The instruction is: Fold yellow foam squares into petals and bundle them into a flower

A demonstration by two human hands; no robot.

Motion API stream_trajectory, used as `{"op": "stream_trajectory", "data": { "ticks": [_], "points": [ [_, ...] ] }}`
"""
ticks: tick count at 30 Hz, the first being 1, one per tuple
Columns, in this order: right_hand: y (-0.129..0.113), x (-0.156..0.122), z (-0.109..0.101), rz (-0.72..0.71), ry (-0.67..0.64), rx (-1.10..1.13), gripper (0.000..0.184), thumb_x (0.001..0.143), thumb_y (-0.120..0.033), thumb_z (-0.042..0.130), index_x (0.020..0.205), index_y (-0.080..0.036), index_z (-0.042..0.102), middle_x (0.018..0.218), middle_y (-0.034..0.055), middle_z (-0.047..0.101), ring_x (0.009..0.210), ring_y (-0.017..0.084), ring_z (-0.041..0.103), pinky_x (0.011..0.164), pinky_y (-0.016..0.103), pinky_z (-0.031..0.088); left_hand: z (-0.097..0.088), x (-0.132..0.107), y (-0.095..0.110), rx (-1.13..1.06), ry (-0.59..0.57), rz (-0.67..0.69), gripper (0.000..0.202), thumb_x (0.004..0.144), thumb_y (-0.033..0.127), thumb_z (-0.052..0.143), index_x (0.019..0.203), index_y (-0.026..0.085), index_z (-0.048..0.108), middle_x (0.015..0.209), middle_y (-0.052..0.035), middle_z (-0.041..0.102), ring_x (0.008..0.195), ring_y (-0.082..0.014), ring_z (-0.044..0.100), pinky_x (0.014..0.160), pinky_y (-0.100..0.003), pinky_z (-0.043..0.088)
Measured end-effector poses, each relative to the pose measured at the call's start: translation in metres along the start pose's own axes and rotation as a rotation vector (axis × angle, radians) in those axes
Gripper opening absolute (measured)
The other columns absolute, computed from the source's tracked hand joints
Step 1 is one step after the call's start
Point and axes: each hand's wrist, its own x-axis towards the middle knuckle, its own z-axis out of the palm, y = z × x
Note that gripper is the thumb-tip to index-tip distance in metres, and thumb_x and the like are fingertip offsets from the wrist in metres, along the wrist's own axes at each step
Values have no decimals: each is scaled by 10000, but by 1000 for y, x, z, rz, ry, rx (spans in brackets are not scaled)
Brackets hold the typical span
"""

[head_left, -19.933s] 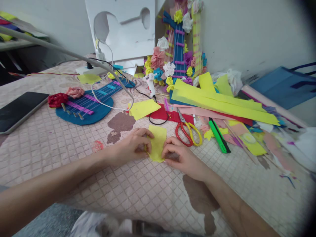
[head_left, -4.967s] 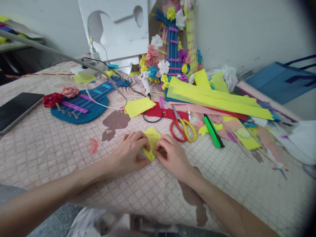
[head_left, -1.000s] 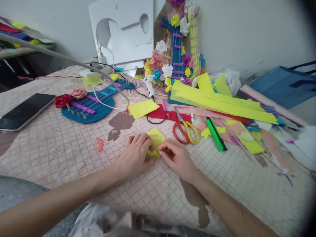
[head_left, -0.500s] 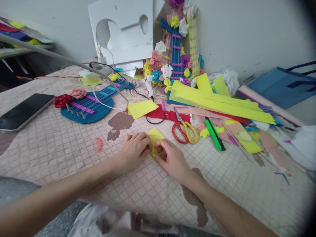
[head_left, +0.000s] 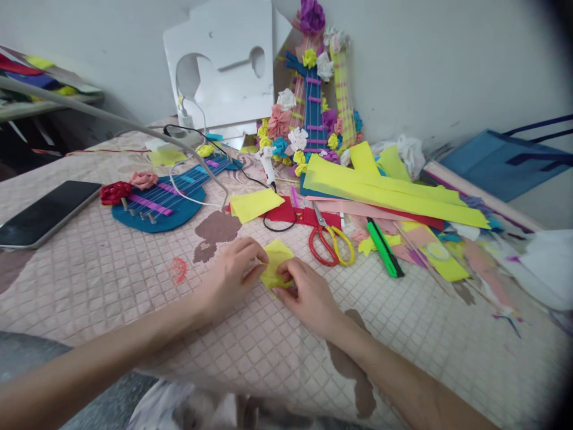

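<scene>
Yellow paper (head_left: 274, 255): folding seems partly done, rest unfinished | right hand (head_left: 312, 297) pinches its 4 o'clock edge | left hand (head_left: 233, 273) at 9 o'clock, grip unclear

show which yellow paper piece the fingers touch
The small yellow paper piece, between left hand and right hand; the yellow paper sheet beyond overlaps red paper, and long yellow paper strips lie farther right.

1. Yellow piece (head_left: 274, 255): thin, matt, slightly wrinkled paper.
2. Counter cover (head_left: 215, 352): matt cloth with a quilted texture.
3. Scissors (head_left: 323, 223): metal blades, smooth plastic handles.
4. Phone (head_left: 49, 212): smooth, glossy dark screen.
5. Green cutter (head_left: 383, 248): smooth plastic.
6. Glue gun (head_left: 267, 167): white plastic.
7. Long yellow strips (head_left: 389, 192): matt, paper-like.
</scene>
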Motion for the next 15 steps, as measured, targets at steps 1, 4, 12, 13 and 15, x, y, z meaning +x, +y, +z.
{"op": "stream_trajectory", "data": {
  "ticks": [1, 4, 12, 13, 15],
  "points": [
    [2, 0, -2, 0, -8, 63, 199, 771, -151, 589, 938, -207, 496, 862, 10, 569, 789, 156, 553, 676, 280, 453, 1, -3, 6, -22, -42, 34, 119, 843, 112, 449, 823, 187, 538, 855, -32, 575, 852, -167, 539, 764, -306, 433],
    [9, 2, -14, 15, 29, 270, 127, 836, -164, 505, 958, -202, 502, 831, -2, 552, 718, 122, 542, 624, 238, 455, 4, -10, 17, -45, -217, 102, 129, 862, 123, 455, 889, 195, 559, 895, -30, 597, 866, -166, 541, 796, -317, 417],
    [16, 3, -41, -206, -104, -18, 211, 802, -63, 531, 954, -208, 558, 997, 36, 561, 942, 160, 544, 822, 309, 468, 7, -5, 19, 15, -332, 35, 118, 826, 268, 583, 901, 189, 541, 938, -43, 581, 888, -200, 544, 781, -344, 424],
    [16, 3, -41, -234, -129, -62, 213, 803, -62, 538, 959, -206, 561, 1019, 44, 559, 973, 169, 537, 843, 323, 467, 9, -4, 21, 53, -321, 23, 159, 809, 299, 608, 894, 186, 536, 938, -47, 578, 885, -209, 544, 766, -349, 426],
    [17, 4, -38, -277, -146, -139, 176, 822, -82, 539, 954, -196, 566, 1029, 58, 563, 973, 181, 536, 840, 338, 477, 13, -3, 27, 165, -299, 16, 238, 769, 346, 653, 890, 183, 530, 946, -54, 573, 880, -230, 543, 744, -366, 428]
  ]
}}
